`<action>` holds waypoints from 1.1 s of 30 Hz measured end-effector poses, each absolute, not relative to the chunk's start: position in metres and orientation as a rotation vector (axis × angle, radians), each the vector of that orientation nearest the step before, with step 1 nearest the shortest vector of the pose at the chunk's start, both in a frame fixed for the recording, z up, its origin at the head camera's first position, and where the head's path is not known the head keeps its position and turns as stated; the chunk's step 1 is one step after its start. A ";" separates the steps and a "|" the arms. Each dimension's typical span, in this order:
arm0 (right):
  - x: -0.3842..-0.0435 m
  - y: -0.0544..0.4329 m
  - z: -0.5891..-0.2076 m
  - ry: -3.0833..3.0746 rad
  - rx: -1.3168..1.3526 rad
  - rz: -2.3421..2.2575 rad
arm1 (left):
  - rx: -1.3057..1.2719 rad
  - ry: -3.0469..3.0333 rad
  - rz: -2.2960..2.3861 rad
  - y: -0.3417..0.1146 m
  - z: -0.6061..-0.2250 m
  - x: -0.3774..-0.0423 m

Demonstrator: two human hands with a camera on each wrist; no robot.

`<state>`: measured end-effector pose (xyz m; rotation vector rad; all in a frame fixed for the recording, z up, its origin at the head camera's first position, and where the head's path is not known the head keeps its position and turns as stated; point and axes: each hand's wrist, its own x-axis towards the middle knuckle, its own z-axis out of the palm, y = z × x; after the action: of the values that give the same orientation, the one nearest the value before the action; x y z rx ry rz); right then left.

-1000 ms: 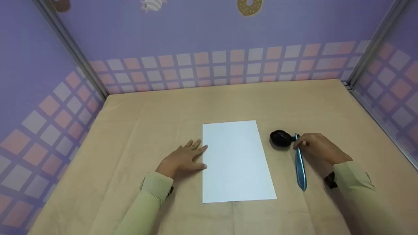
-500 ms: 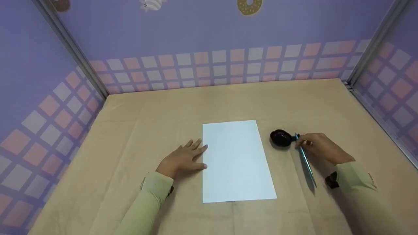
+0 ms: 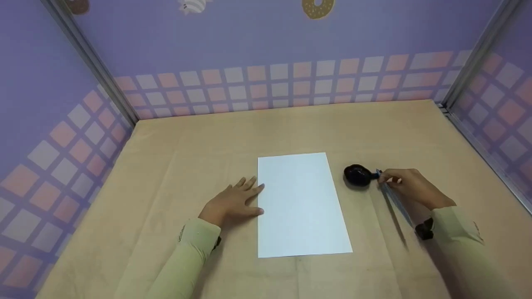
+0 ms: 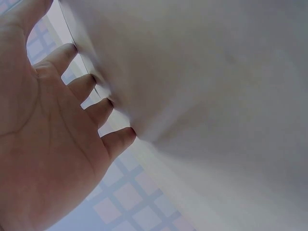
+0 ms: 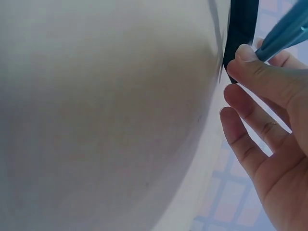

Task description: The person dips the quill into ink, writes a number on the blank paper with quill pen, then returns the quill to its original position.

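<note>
As the right grip [image 3: 409, 187] pinches it, the blue strip [image 5: 284, 32] swings its tail wristward, farther from the paper [image 3: 301, 203]. The left grip [image 3: 230, 203] lies spread.

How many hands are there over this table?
2: the left hand at the left edge of the white sheet, the right hand pinching a blue object near the black object.

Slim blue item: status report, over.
Right hand pinches slim blue item. Left hand spread at left edge of white paper. Black spoon-like item close to right hand.
</note>
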<state>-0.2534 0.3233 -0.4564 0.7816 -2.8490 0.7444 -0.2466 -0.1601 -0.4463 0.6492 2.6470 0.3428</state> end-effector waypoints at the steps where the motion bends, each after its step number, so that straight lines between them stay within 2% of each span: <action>1: -0.253 0.324 -0.457 -2.838 0.785 0.744 | 0.650 2.648 0.343 -0.160 -0.446 -0.247; 11: -0.251 0.330 -0.458 -2.837 0.722 0.813 | 0.668 2.657 0.337 -0.160 -0.447 -0.247; 15: -0.249 0.334 -0.457 -2.848 0.686 1.149 | 0.666 2.655 0.333 -0.160 -0.446 -0.246; 18: -0.247 0.338 -0.456 -2.765 0.787 1.341 | 0.661 2.652 0.337 -0.160 -0.446 -0.246; 25: -0.246 0.340 -0.456 -2.548 1.041 1.279 | 0.654 2.648 0.340 -0.160 -0.445 -0.246; 29: -0.243 0.334 -0.451 -2.339 1.170 1.464 | 0.662 2.648 0.340 -0.160 -0.445 -0.247; 33: -0.237 0.327 -0.442 -2.339 1.067 1.612 | 0.663 2.647 0.338 -0.160 -0.446 -0.246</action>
<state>-0.2366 0.3274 -0.4419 1.0668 -2.3387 1.6117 -0.2460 -0.1604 -0.4455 0.6626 2.6474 0.3383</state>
